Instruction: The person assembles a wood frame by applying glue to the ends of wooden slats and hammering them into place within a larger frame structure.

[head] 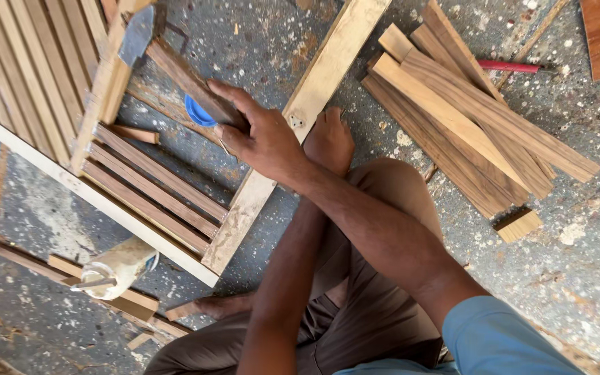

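The right hand (262, 135) grips the near end of a dark wooden slat (189, 80), fingers curled over it, above the slatted frame (147, 187) on the floor; a blue lid (194, 113) lies just beneath. The left hand is hidden behind the right forearm; whether it is spread or closed, I cannot tell.

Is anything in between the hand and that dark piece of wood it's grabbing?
No. The right hand lies straight on the dark wood slat, fingers on its near end, with nothing visible between them. A blue lid sits beside and under the slat. The left hand is hidden behind the right forearm.
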